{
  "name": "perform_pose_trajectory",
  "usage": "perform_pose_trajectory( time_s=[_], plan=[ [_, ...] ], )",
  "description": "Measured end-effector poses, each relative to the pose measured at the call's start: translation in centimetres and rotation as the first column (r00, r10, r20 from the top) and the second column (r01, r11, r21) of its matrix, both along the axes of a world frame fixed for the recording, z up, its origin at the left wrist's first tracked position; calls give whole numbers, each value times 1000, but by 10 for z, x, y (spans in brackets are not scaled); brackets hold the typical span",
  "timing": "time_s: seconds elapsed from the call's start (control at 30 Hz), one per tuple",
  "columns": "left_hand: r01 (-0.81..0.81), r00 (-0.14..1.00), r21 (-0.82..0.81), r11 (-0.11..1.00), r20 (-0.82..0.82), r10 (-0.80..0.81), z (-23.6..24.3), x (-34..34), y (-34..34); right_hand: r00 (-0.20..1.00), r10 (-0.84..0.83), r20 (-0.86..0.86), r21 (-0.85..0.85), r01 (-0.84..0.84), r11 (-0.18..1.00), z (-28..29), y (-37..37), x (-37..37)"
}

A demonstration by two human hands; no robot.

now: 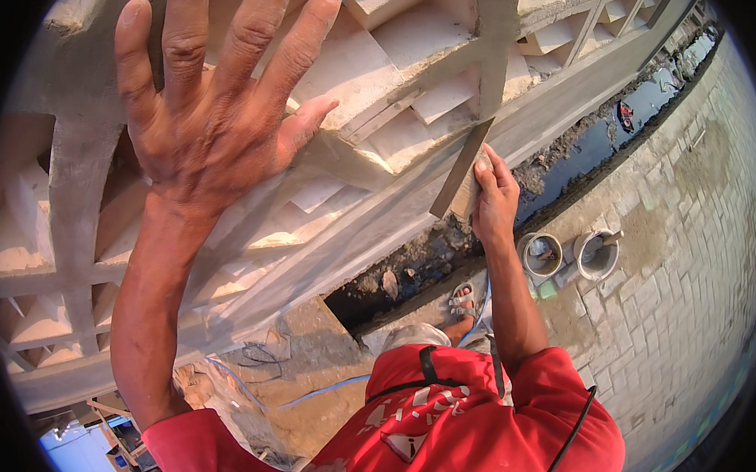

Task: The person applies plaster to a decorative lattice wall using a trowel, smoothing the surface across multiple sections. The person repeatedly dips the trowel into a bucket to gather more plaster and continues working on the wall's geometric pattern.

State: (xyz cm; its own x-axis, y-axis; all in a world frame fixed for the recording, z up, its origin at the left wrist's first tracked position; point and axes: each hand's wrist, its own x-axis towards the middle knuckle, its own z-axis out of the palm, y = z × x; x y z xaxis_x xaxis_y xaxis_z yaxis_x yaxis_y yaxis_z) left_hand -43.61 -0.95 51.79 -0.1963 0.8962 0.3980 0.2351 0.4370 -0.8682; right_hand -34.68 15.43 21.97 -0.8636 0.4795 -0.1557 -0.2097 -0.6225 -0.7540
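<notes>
My left hand (210, 115) is raised in front of the pale concrete lattice wall (76, 151), its fingers stretched out and spread. The palm faces the wall; whether it touches the surface cannot be seen. My right hand (496, 197) grips a plastering trowel (463, 172) lower down, close to the smooth band along the wall's lower part. Its long, flat, rectangular blade stands tilted and nearly edge-on, next to the wall. The thumb presses on the tool's pale back, and most of the handle is hidden by the fingers. Angular recesses with sharp ledges fill the lattice.
A ditch with dark water (577, 152) runs along the wall's foot. Two buckets (597, 256) (541, 255) stand on the paved path (670, 308) at the right. A blue hose (325, 391) crosses the ground near my sandalled foot (462, 300).
</notes>
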Motion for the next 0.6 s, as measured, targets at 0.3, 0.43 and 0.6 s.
perform_pose_trajectory(
  time_s=[0.3,0.43,0.6],
  plan=[
    [120,992,2,993,-42,-120,-5,-10,-1,988,127,92,-3,-128,992,3,-48,17],
    [23,999,-6,1000,-47,-23,-5,-2,0,962,210,174,13,-215,977,9,-79,28],
    [-185,981,35,982,59,182,-5,11,0,923,378,75,-93,-371,924,2,-89,59]
  ],
)
